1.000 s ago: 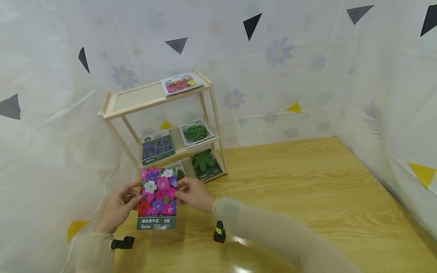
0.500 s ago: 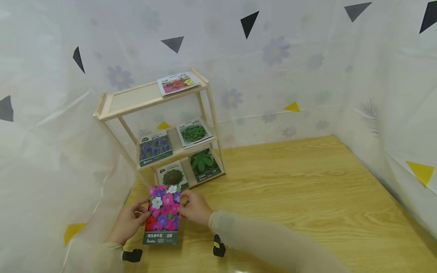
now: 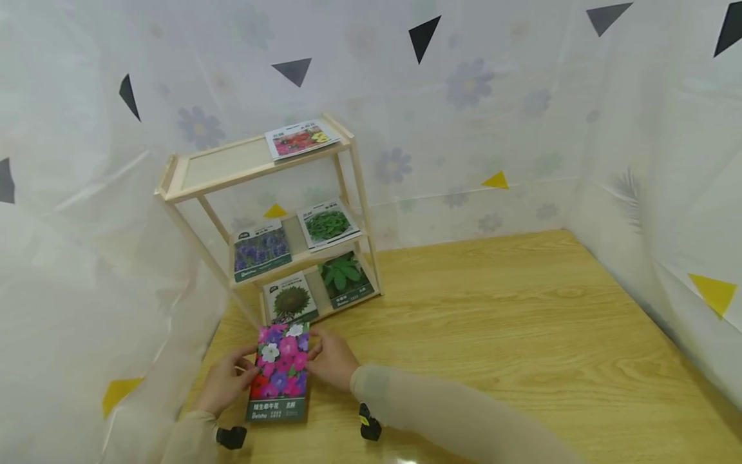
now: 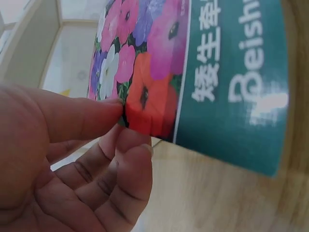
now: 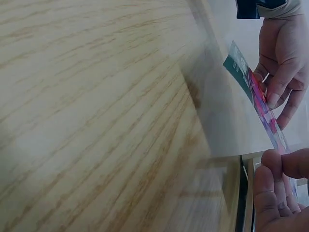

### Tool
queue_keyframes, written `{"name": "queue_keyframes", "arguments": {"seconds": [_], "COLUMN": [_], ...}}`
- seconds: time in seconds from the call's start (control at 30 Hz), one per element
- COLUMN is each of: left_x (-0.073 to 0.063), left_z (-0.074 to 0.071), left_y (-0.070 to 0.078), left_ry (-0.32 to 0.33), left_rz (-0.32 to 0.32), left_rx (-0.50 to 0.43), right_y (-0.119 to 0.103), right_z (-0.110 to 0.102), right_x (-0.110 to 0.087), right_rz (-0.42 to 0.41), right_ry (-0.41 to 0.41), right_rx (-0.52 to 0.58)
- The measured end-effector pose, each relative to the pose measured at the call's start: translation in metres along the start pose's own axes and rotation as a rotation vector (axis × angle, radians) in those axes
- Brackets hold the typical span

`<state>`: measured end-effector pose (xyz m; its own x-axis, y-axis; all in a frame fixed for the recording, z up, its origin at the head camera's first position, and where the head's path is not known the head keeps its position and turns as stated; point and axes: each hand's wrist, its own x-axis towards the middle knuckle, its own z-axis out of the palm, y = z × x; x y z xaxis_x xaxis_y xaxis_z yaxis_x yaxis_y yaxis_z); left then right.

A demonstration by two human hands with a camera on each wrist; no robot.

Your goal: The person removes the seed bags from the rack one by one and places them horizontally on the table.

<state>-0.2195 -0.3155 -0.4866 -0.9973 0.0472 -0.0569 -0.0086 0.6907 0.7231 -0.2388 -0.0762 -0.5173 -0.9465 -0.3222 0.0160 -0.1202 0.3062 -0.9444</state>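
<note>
A flower seed packet (image 3: 282, 370), printed with pink, purple, red and white blooms above a dark green band, is held between both hands in front of the shelf. My left hand (image 3: 225, 383) pinches its left edge; in the left wrist view the thumb lies on the printed face and curled fingers sit behind. My right hand (image 3: 333, 362) pinches the opposite edge near the top. The right wrist view has the packet (image 5: 260, 104) nearly edge-on, tilted and apart from the table. Behind it stands a three-tier wooden shelf (image 3: 232, 183).
On the top tier lies a red-and-yellow flower packet (image 3: 301, 139). The middle tier bears a lavender packet (image 3: 262, 250) and a green leafy packet (image 3: 328, 224). Below are a sunflower-like packet (image 3: 291, 299) and a green-leaf packet (image 3: 345, 278). A wooden table (image 3: 493, 322) extends right.
Both hands have moved down and slightly right with the seed packet, away from the shelf. The lower-left packet on the bottom tier has come into view.
</note>
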Motion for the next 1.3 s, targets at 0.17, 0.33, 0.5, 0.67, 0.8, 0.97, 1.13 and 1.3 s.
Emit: {"name": "queue_keyframes", "arguments": {"seconds": [0.17,0.33,0.5,0.67,0.8,0.97,1.13,1.3], "left_x": [0.000,0.000,0.002,0.005,0.007,0.010,0.013,0.015], "left_z": [0.002,0.003,0.005,0.008,0.011,0.010,0.009,0.008], "left_y": [-0.005,-0.011,-0.015,-0.019,-0.020,-0.020,-0.021,-0.020], "left_ry": [0.011,-0.010,-0.015,-0.032,-0.058,-0.066,-0.089,-0.104], "left_rz": [0.022,0.028,0.036,0.032,0.018,0.002,-0.044,-0.062], "left_rx": [0.127,0.192,0.224,0.247,0.268,0.328,0.378,0.407], "right_y": [0.004,0.009,0.013,0.014,0.015,0.018,0.018,0.016], "right_z": [0.003,0.007,0.013,0.017,0.017,0.021,0.024,0.026], "right_x": [-0.001,-0.001,0.002,0.005,0.007,0.007,0.005,-0.001], "right_rz": [0.004,0.011,0.016,0.024,-0.001,-0.065,-0.087,-0.093], "right_ry": [-0.057,-0.108,-0.125,-0.127,-0.127,-0.146,-0.163,-0.182], "right_rx": [-0.043,-0.069,-0.123,-0.234,-0.357,-0.641,-0.806,-0.900]}}
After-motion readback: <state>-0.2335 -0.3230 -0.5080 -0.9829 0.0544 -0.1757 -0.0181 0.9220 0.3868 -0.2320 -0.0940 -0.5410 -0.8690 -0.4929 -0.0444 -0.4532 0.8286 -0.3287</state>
